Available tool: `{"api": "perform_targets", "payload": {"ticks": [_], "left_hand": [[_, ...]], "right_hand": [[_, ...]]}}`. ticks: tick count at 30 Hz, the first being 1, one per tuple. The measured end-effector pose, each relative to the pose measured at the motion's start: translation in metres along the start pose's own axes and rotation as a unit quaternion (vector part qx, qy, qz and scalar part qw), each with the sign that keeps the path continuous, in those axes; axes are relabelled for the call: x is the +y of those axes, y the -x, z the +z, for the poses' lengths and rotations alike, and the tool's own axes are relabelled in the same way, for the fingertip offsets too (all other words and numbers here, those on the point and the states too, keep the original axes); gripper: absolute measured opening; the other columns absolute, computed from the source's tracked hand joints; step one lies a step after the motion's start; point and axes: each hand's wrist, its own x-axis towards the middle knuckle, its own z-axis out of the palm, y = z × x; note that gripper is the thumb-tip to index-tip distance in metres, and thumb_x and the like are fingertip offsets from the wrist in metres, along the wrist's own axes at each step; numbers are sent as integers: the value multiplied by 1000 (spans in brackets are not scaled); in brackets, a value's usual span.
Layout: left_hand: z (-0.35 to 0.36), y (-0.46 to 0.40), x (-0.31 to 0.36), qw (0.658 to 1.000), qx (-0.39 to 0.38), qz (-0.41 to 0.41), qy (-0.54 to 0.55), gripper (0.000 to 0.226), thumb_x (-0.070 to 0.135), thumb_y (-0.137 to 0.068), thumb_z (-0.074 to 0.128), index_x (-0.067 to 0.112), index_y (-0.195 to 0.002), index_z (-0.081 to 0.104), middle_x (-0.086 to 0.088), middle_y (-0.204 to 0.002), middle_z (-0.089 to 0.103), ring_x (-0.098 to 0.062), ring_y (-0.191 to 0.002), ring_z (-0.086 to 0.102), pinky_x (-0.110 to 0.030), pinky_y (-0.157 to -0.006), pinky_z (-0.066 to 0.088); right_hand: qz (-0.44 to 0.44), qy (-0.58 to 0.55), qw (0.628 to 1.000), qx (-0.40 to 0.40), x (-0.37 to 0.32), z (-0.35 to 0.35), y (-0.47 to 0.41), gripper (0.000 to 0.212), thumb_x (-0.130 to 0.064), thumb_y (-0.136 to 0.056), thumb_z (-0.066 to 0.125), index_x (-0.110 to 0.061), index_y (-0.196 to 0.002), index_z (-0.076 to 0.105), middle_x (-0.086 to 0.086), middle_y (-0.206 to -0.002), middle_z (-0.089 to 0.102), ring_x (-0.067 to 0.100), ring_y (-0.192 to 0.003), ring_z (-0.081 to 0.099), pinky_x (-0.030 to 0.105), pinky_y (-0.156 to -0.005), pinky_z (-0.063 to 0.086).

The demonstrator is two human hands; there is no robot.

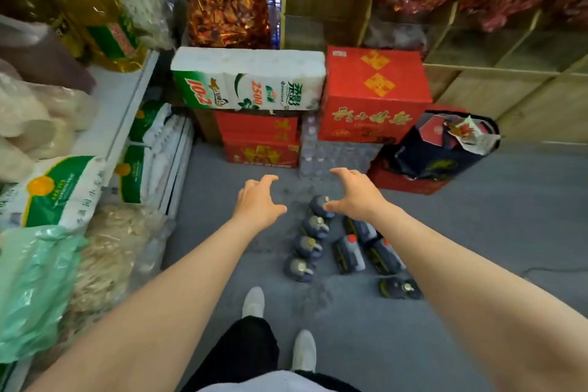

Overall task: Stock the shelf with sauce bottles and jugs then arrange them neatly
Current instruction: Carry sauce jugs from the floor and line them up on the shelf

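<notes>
Because both hands hang spread and empty above the floor, nothing is yet in either grip: the left hand (pixel 259 200) hovers left of the row of dark jugs (pixel 310 239), the right hand (pixel 356 191) over that row's far end; red-capped sauce bottles (pixel 366 248) lie just right of the jugs. Judged risk: the jugs stand close together, so a hasty grab could topple neighbours; the crowded shelf (pixel 127 99), well left of the jugs, offers little room.
</notes>
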Motion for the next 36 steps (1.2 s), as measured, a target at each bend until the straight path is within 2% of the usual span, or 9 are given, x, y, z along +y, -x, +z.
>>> {"api": "perform_targets", "payload": {"ticks": [4,12,15,17,23,29,36], "left_hand": [[5,-28,3,999,-34,15,-16,68,32,-89,71,35,-147,34,-7,-146,36,-30,-130,42,-37,-86,46],[43,-82,-1,994,-97,35,-42,67,33,-89,70,33,-146,36,-10,-144,39,-32,-128,45,-43,-95,49],[72,-87,-10,992,-116,25,-44,68,33,-88,72,31,-146,37,-12,-143,39,-35,-124,49,-44,-97,48],[98,-88,-20,992,-123,7,-35,69,32,-87,72,29,-147,38,-13,-142,40,-36,-120,53,-43,-97,47],[202,-101,-72,989,-140,-48,18,66,30,-87,73,23,-145,43,-18,-137,48,-35,-127,48,-35,-100,39],[317,-131,-153,980,-181,-77,17,62,31,-87,74,19,-143,48,-14,-140,53,-30,-128,50,-31,-100,37],[422,-191,-238,974,-220,-23,46,77,31,-85,76,24,-151,37,-8,-155,36,-23,-143,33,-27,-113,25]], "right_hand": [[39,-19,999,-3,8,10,-14,89,-42,-82,81,-22,-154,32,7,-154,39,29,-142,35,43,-111,40],[88,-51,995,-3,45,56,-36,82,-39,-80,81,-20,-149,40,11,-145,49,32,-132,45,41,-106,41],[92,-57,994,-22,70,85,-38,80,-37,-78,82,-14,-145,45,15,-137,54,35,-126,49,41,-101,42],[96,-64,992,-50,89,108,-39,79,-37,-81,81,-15,-147,43,14,-139,52,35,-129,48,40,-102,41],[126,-84,983,-107,161,204,-54,81,-38,-81,81,-14,-148,42,14,-147,50,31,-135,46,36,-106,39],[198,-157,957,-143,229,330,-76,76,-42,-86,76,-14,-148,42,9,-150,49,26,-136,47,32,-107,38],[254,-237,931,-112,278,467,-129,77,-39,-84,80,-15,-147,44,11,-144,54,27,-131,53,37,-107,41]]}}
